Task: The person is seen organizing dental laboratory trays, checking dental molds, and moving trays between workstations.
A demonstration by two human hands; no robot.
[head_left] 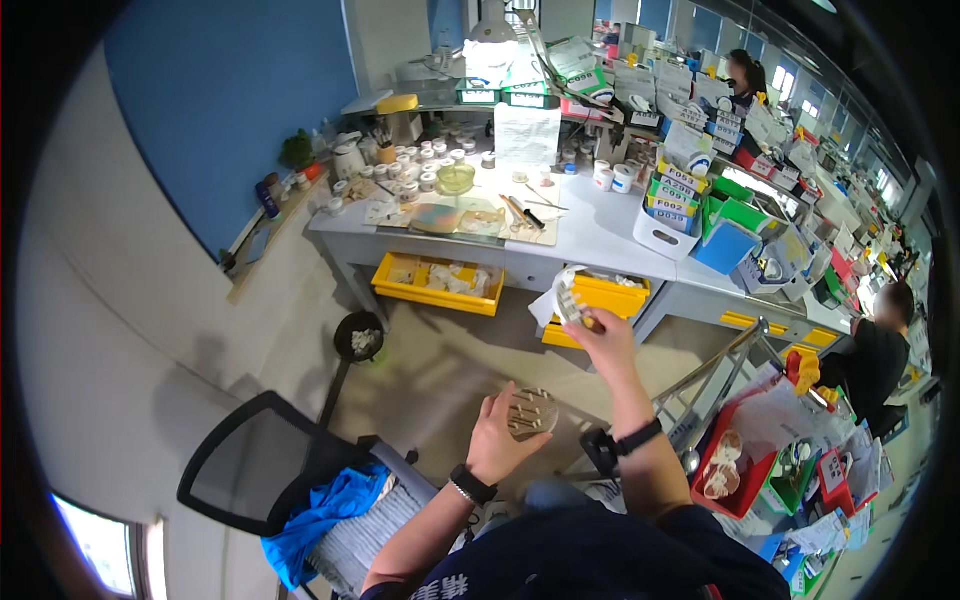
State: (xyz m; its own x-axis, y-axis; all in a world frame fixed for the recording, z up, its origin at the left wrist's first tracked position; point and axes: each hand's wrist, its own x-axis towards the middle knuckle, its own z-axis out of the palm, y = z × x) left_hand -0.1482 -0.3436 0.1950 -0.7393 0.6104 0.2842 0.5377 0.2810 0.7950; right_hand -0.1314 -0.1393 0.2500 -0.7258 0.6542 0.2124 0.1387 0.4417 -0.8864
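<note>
One round dish [533, 410] in left hand [497, 440] over floor [430, 372], white piece [566, 299] in right hand [609, 347] before drawer [622, 298] edge

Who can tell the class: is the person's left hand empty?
No, the left hand is holding a round object by its edge.
</note>
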